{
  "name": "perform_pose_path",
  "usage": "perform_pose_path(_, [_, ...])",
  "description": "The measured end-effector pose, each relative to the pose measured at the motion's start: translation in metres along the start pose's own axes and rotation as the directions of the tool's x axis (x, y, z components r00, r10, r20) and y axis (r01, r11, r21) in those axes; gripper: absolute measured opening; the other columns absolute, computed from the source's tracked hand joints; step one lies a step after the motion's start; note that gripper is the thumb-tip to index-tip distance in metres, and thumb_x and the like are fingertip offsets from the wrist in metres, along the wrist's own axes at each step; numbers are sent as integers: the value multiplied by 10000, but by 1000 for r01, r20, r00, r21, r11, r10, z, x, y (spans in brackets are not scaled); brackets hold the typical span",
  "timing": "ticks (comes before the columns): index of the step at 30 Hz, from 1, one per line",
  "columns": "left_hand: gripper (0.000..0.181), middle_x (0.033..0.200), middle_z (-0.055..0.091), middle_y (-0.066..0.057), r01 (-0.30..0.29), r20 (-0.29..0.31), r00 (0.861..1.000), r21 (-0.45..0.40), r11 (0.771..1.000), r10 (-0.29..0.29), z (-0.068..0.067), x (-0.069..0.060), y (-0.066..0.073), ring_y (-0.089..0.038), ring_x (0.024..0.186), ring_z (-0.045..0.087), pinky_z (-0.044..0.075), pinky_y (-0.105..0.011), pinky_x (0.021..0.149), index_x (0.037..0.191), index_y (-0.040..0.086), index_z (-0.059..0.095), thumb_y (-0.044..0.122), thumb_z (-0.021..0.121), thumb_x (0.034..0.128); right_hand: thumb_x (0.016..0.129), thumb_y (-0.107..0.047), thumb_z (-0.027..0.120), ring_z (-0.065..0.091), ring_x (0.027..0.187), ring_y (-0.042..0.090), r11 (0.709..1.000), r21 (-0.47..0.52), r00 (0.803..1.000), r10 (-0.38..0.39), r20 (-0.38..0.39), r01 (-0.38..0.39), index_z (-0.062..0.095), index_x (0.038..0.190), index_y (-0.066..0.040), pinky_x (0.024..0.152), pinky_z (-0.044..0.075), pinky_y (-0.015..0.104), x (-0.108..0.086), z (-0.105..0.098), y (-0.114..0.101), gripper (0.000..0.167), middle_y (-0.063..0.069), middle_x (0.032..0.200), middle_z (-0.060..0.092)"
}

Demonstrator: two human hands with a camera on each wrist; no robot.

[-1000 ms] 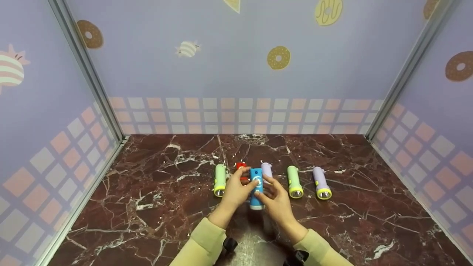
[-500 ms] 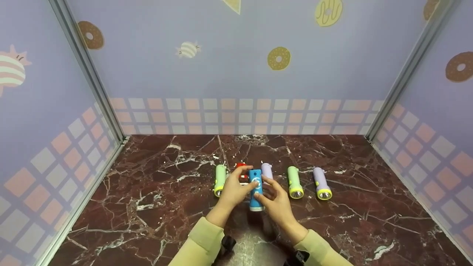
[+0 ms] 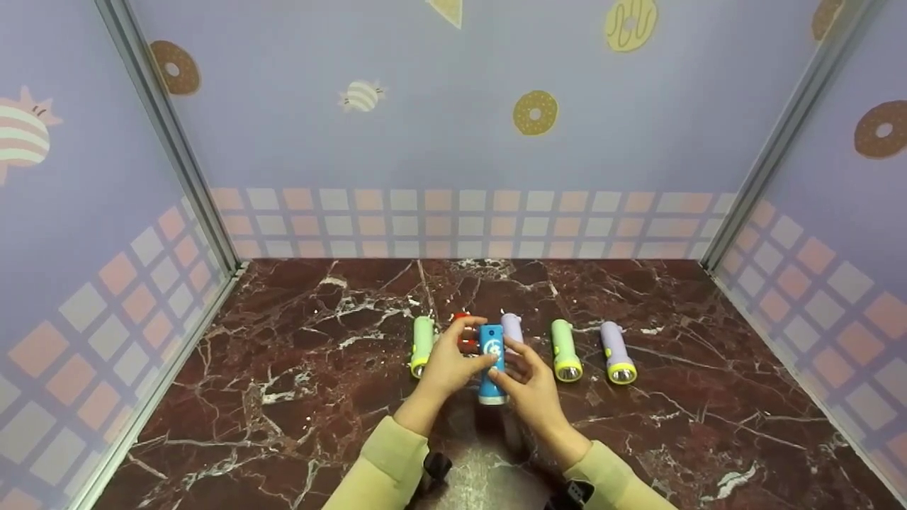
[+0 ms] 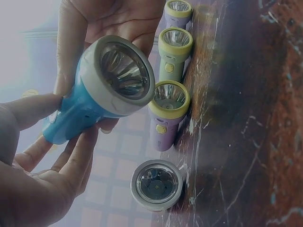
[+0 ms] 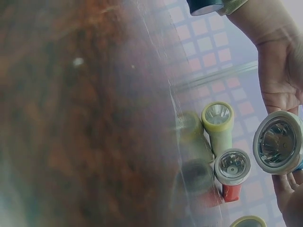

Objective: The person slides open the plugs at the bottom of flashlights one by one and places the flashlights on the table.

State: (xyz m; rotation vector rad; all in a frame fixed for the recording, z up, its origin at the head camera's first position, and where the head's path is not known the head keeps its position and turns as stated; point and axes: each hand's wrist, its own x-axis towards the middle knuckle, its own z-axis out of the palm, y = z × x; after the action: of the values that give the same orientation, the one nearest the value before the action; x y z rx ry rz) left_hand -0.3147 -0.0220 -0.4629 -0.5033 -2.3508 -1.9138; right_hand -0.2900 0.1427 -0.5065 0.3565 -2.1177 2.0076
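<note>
Both hands hold a blue flashlight point(image 3: 491, 388) above the table, its whitish lamp end toward me. My left hand point(image 3: 446, 363) grips it from the left, the thumb lying across the printed front. From the right, my right hand point(image 3: 535, 389) grips the lower body with thumb and fingers. In the left wrist view the blue flashlight point(image 4: 78, 109) shows its clear lens, which looks unlit. Behind the hands, a red flashlight point(image 3: 462, 319) and a purple flashlight point(image 3: 511, 326) are partly hidden.
A green flashlight point(image 3: 422, 340) lies left of the hands. Another green flashlight point(image 3: 563, 343) and a purple flashlight point(image 3: 615, 347) lie to the right, lamp ends toward me. The marbled dark red table point(image 3: 283, 425) is enclosed by patterned walls point(image 3: 453, 142).
The left thumb has slid slightly down the front of the blue flashlight. Left hand and flashlight have shifted very little; the other flashlights have stayed in place.
</note>
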Motion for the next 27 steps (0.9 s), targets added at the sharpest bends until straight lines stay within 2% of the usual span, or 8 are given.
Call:
perform_pose_path(8, [542, 1212, 650, -266, -13, -9, 1000, -7, 1000, 13, 2, 1, -3, -297, 948, 714, 607, -321, 752, 1310, 33, 589, 14, 805, 814, 911, 27, 714, 657, 1203, 398, 999, 34, 1000, -1, 13, 1, 484, 1444, 104, 953, 576, 270, -1, 1, -2, 585, 357, 1321, 614])
perform_pose_path(16, [521, 1178, 665, -243, -23, -23, 999, 10, 1000, 23, 2, 1, -2, -199, 849, 681, 588, -281, 690, 1277, 30, 600, 24, 813, 801, 908, 27, 720, 682, 1130, 173, 1000, 3, 1000, -24, 8, 24, 493, 1425, 128, 944, 569, 249, -2, 1, -2, 575, 363, 1317, 615])
perform_pose_path(23, [521, 1168, 675, -244, -34, -28, 999, 4, 999, 34, 2, 1, -1, -201, 839, 680, 586, -279, 704, 1263, 1, 602, 15, 817, 789, 894, 42, 727, 682, 1142, 198, 1000, -4, 1000, -18, 2, 18, 511, 1414, 122, 946, 568, 245, -2, 1, -1, 569, 347, 1335, 614])
perform_pose_path(27, [518, 1165, 676, -244, -38, -26, 999, 7, 999, 38, 2, 0, -2, -212, 854, 687, 587, -280, 716, 1264, 1, 602, 11, 812, 790, 894, 32, 734, 674, 1136, 135, 1000, -6, 1000, -12, 0, 12, 519, 1414, 111, 949, 563, 235, -1, 1, -1, 568, 338, 1344, 615])
